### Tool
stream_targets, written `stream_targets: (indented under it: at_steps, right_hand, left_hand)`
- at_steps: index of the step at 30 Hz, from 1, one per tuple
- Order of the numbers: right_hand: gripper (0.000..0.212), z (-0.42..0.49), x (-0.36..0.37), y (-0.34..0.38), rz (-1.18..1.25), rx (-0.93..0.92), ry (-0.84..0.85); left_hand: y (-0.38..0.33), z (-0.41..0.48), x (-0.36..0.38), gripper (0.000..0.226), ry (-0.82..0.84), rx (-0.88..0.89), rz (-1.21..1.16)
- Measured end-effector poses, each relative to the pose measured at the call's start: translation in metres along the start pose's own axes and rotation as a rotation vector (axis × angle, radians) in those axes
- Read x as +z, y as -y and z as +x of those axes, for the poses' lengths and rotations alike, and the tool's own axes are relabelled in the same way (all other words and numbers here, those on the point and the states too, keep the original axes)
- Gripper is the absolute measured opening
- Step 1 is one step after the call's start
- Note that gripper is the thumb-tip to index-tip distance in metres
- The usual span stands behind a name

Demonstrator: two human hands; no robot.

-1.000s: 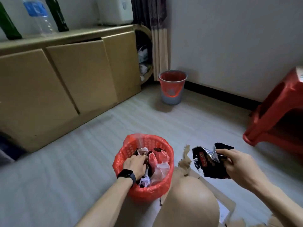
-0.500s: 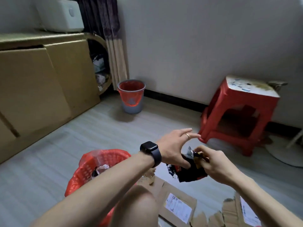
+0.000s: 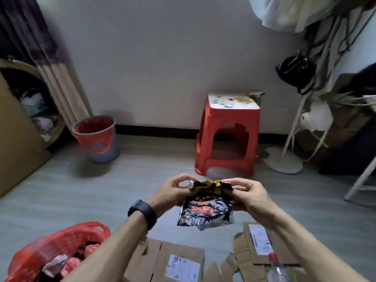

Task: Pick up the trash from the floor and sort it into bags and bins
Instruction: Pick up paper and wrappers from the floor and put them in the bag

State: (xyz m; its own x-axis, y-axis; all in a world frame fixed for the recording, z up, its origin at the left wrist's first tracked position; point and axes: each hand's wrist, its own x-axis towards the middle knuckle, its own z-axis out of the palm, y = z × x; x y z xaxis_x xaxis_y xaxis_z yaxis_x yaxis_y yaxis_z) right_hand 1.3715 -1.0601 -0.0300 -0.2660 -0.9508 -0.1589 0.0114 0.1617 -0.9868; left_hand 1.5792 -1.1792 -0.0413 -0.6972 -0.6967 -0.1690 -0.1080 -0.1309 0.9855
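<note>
1. The person holds both hands up in front of the body, above the floor [image 3: 61, 192], with a black snack wrapper [image 3: 205, 209] stretched between them.
2. The left hand [image 3: 171, 192] pinches the wrapper's top left corner between curled fingers and thumb. It has a ring [image 3: 181, 175] on one finger and a dark watch [image 3: 143, 212] on the wrist.
3. The right hand [image 3: 252, 196] pinches the top right corner in the same way.
4. The wrapper hangs crumpled from its top edge, in the air and clear of the floor. Its red and white print faces the camera.
5. At the lower left stands a basket [image 3: 95, 227] lined with a red bag. It holds pink and dark scraps.
6. Flattened cardboard [image 3: 154, 259] with white labels lies on the floor below the hands.
7. A clear bottle [image 3: 277, 270] with a red cap lies blurred on the right-hand piece.
8. By the far wall stands a grey bin [image 3: 105, 151] lined with a red bag, beside a curtain [image 3: 61, 86].
9. A red stool [image 3: 227, 119] stands well apart to the right of the bin.
</note>
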Motion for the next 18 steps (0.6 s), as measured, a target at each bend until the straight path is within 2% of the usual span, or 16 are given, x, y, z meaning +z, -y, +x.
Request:
stream_targets:
  at_steps: [4, 8, 11, 15, 16, 18]
  right_hand:
    - [0.020, 0.001, -0.003, 0.000, 0.112, 0.004, 0.028]
    - [0.022, 0.002, 0.003, 0.002, 0.157, 0.031, -0.007]
    - [0.026, 0.004, 0.003, 0.001, 0.193, 0.052, 0.035]
    - [0.014, 0.000, 0.014, -0.002, 0.038, -0.005, 0.002]
    - [0.014, 0.000, 0.017, -0.003, 0.013, -0.025, -0.021]
    - [0.029, 0.002, 0.019, -0.006, 0.029, -0.025, -0.059]
  left_hand:
    - [-0.002, 0.002, 0.004, 0.042, 0.052, -0.073, -0.045]
    - [-0.002, 0.000, 0.004, 0.031, 0.080, -0.160, -0.094]
    - [-0.002, -0.003, -0.001, 0.045, 0.103, -0.183, -0.133]
    - [0.000, -0.006, 0.001, 0.018, -0.006, -0.128, -0.014]
    - [0.002, -0.007, 0.001, 0.019, -0.047, -0.106, -0.010]
    - [0.003, -0.006, 0.000, 0.031, -0.141, -0.068, -0.046]
